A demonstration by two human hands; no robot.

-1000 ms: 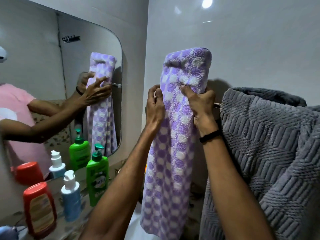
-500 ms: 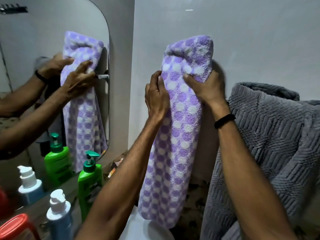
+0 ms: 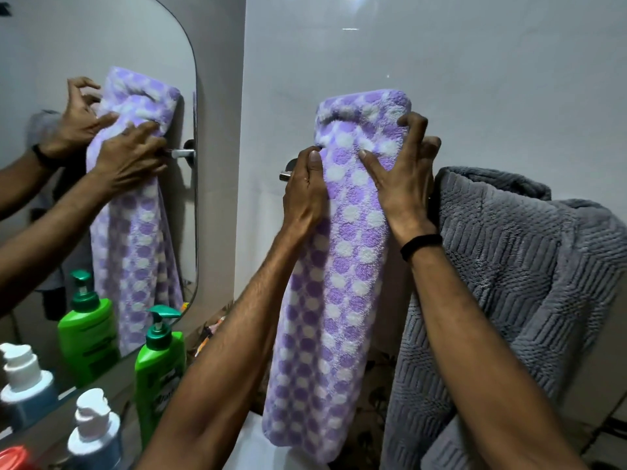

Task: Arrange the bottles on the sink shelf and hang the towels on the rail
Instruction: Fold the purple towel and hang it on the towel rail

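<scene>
The purple towel (image 3: 339, 266) is soft, thick and light. It will sag and bunch wherever you are not holding it, and it looks fluffy enough to slide on a smooth metal bar if one side hangs longer. Hold it by the two side edges near the fold, where your hands are now, and even out the hanging lengths before you let go.

It is folded into a narrow strip and hangs down the wall, with its top bulging above the rail (image 3: 284, 175). Only the rail's end shows, at 9 o'clock from your left hand (image 3: 303, 195). That hand grips the towel's left edge, thumb on the front. Your right hand (image 3: 405, 184) clamps the right edge, thumb pressed into the front and fingers hooked round the side. The grey towel (image 3: 529, 273) is draped at 3 o'clock, just beside your right wrist. The green bottle (image 3: 158, 364) stands on the shelf at 8 o'clock.

Compared with half a second ago, your right hand has slipped lower on the edge, with its fingers now curled over the fold. The towel's top looks flatter and lower, and the rail end has come into view.
</scene>
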